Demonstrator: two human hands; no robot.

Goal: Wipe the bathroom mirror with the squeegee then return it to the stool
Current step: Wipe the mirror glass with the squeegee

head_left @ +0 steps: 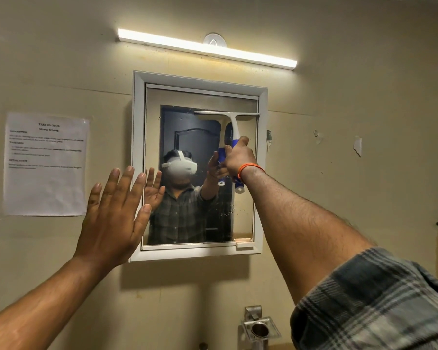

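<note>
While the squeegee (230,127) is gripped by its blue handle in the right hand (239,159), fingers wrapped tight around it, its white blade is pressed level against the upper right part of the mirror (200,173). At the mirror's left frame edge, the left hand (114,215) is held flat and upright, fingers spread, nothing grasped. A lit tube light (208,48) is mounted above.

Squeegee (229,122) on mirror (187,97) upper right; paper (46,164) left.
</note>
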